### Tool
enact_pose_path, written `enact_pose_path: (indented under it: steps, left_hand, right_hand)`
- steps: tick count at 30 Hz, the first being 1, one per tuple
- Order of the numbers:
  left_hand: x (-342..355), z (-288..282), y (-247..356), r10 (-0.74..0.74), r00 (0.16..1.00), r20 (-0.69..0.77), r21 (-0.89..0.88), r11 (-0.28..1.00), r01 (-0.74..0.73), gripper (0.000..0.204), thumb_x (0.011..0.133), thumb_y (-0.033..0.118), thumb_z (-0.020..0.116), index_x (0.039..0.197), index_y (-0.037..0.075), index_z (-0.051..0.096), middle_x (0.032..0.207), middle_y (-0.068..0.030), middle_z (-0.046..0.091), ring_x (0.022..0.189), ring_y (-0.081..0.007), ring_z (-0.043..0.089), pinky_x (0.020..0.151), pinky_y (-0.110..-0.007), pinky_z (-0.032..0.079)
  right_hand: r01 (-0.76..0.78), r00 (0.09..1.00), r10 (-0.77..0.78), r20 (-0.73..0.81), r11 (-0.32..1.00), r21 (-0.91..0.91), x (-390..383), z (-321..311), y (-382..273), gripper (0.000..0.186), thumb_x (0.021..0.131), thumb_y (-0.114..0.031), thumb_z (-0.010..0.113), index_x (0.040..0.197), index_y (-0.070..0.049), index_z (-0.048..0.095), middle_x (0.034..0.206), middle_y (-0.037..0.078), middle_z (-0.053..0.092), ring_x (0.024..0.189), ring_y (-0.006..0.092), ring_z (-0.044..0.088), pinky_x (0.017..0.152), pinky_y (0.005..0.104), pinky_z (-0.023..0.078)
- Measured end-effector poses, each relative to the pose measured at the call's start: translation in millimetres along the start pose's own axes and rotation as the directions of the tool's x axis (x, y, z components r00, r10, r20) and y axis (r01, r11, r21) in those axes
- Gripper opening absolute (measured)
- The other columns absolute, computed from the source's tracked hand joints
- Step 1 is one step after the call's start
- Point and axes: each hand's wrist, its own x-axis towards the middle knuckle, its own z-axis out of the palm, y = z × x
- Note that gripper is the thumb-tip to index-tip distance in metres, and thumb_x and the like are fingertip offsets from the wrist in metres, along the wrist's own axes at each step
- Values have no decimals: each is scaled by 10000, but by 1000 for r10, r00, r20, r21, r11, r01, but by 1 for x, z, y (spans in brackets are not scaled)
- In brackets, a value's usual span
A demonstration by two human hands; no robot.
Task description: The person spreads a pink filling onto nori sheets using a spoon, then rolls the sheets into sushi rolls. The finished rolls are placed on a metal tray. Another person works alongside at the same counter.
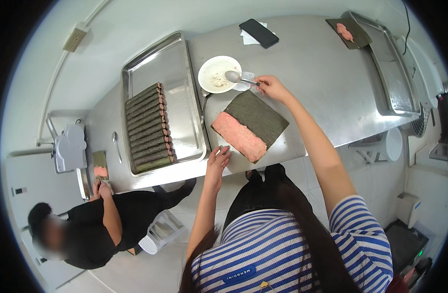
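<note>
My right hand (pixel 273 88) grips a metal spoon (pixel 232 76) by its handle. The spoon's bowl end is over the right side of a white bowl (pixel 227 62) with pale, crumbly or pasty remains inside. Between my hands a dark green nori sheet (pixel 258 115) lies flat on the table, set at an angle. A band of pink paste (pixel 238 136) covers its near left part. My left hand (pixel 216 166) is at the table's front edge, by the sheet's near left side, fingers loosely bent and apart with nothing seen in them.
Left, a metal tray (pixel 177 97) carries several nori rolls (pixel 148 127); another spoon (pixel 203 105) lies beside it. A phone (pixel 259 33) is at the back. Far right, nori with pink paste (pixel 346 33) overlaps another tray (pixel 395 73). A co-worker (pixel 106 219) handles nori at left.
</note>
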Motion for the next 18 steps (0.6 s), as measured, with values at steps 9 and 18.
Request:
enact_pose_path:
  steps: [9, 18]
  left_hand:
    - [15, -2, -2, 18, 998, -52, -206, 978, -29, 592, 929, 149, 528, 1413, -56, 255, 1334, -133, 527, 1141, -159, 540, 973, -273, 403]
    - [18, 3, -13, 45, 997, -66, -282, 957, -62, 664, 904, 183, 576, 1434, -42, 245, 1358, -77, 517, 1190, -119, 479, 990, -243, 367]
  right_hand:
    - [203, 976, -204, 81, 697, -688, -93, 23, -63, 240, 812, -75, 532, 993, -88, 687, 862, 108, 610, 790, 310, 612, 696, 404, 485]
    - [539, 830, -343, 439, 295, -789, -101, 57, -78, 310, 765, -23, 583, 1029, -128, 706, 836, 34, 542, 775, 227, 572, 639, 377, 478]
